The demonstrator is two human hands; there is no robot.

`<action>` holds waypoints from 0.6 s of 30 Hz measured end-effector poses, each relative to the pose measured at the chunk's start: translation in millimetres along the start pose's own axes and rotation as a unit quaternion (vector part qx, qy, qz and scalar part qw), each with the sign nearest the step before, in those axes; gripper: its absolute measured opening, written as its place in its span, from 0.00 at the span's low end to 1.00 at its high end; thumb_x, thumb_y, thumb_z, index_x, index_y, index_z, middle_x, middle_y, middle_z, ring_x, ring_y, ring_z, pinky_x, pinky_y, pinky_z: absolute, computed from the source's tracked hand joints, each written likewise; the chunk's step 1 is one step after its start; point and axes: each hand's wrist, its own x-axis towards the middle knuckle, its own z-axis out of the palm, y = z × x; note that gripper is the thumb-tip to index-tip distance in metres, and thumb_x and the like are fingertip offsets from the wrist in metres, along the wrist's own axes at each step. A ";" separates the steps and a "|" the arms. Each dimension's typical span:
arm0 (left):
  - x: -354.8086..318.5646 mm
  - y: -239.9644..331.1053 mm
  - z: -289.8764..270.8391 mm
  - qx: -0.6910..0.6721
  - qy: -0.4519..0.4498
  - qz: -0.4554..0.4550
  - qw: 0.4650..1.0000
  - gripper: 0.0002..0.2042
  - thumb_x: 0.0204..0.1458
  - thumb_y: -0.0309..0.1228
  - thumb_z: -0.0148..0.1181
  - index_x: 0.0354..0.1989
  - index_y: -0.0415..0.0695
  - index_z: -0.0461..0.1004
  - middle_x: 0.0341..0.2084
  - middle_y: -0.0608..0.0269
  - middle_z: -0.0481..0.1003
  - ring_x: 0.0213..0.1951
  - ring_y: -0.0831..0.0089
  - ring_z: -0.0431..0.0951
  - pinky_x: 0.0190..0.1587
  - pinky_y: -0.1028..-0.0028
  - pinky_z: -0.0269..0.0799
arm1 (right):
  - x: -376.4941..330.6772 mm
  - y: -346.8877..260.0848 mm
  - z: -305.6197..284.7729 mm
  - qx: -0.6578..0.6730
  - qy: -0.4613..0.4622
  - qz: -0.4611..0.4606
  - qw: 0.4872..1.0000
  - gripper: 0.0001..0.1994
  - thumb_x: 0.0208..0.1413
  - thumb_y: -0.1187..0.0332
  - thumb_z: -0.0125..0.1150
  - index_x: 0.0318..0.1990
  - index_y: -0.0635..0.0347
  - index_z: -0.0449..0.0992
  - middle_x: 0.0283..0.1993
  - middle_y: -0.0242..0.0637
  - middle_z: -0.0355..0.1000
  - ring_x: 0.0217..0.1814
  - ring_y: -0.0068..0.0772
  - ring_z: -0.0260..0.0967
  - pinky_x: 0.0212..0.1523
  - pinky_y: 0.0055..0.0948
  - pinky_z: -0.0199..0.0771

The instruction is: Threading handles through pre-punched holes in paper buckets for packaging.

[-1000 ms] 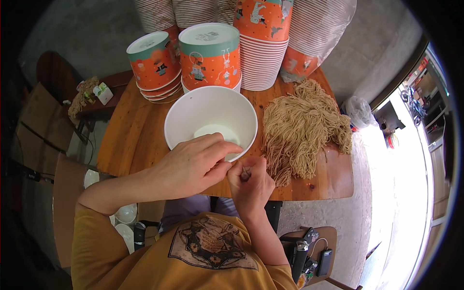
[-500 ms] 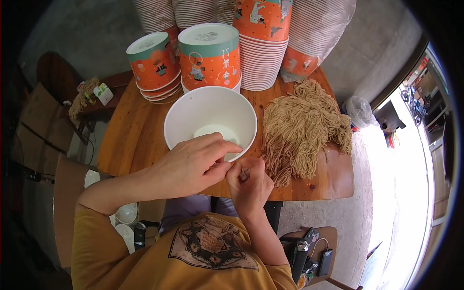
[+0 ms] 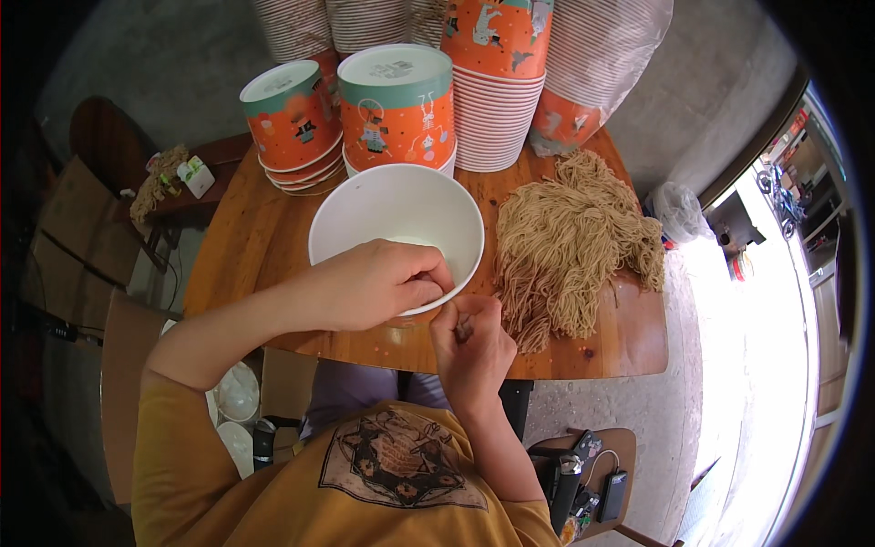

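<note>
Landmark: the white paper bowl (image 3: 396, 223), standing open side up near the front edge of the round wooden worktop (image 3: 228, 264).
Left hand: the left hand (image 3: 378, 283) lies curled over the bowl's near rim, fingers bent inward and touching the rim; whether it pinches the rim or only rests on it I cannot tell.
Right hand: the right hand (image 3: 474, 342) sits just below the bowl's near rim, at the worktop's edge, fingers drawn together on something small and dark; what that is cannot be made out.
Change: next to none; compared with a second ago both hands sit in the same spots by the bowl's near rim, with only a slight shift of the right fingers.
Meaning: by my judgement the work is a small fiddling job at the rim, and no noodles have gone in.
Noodles: a heap of pale brown noodles (image 3: 570, 242) lies bare on the worktop just right of the bowl, untouched by either hand.
Inside the bowl: empty, as far as can be seen.
Behind the bowl: stacks of orange printed cups (image 3: 396, 105), some upside down, stand close behind it.
</note>
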 end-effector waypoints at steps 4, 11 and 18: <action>9.0 -4.0 -5.1 -0.031 -0.046 -0.036 0.998 0.09 0.58 0.31 0.53 0.39 0.38 0.73 0.29 0.60 0.76 0.32 0.72 0.75 0.35 0.72 0.70 | 1.5 -3.1 -3.3 -0.018 -0.005 -0.022 1.000 0.12 0.46 0.80 0.64 0.34 0.59 0.66 0.19 0.33 0.67 0.18 0.31 0.69 0.19 0.28 0.67; 13.6 3.0 -8.3 -0.015 -0.073 -0.069 0.995 0.08 0.57 0.31 0.52 0.35 0.39 0.71 0.27 0.60 0.75 0.29 0.70 0.74 0.34 0.70 0.69 | 2.7 -4.4 -6.1 -0.065 -0.023 -0.020 0.997 0.11 0.51 0.74 0.64 0.37 0.58 0.66 0.19 0.35 0.68 0.18 0.34 0.71 0.19 0.30 0.68; 5.9 -9.2 -12.4 0.023 0.034 -0.052 0.998 0.07 0.55 0.31 0.52 0.33 0.40 0.70 0.27 0.60 0.75 0.30 0.70 0.74 0.35 0.70 0.70 | 9.8 1.0 -30.5 0.112 -0.079 0.136 0.981 0.10 0.57 0.70 0.59 0.45 0.58 0.68 0.25 0.33 0.72 0.20 0.28 0.71 0.23 0.27 0.71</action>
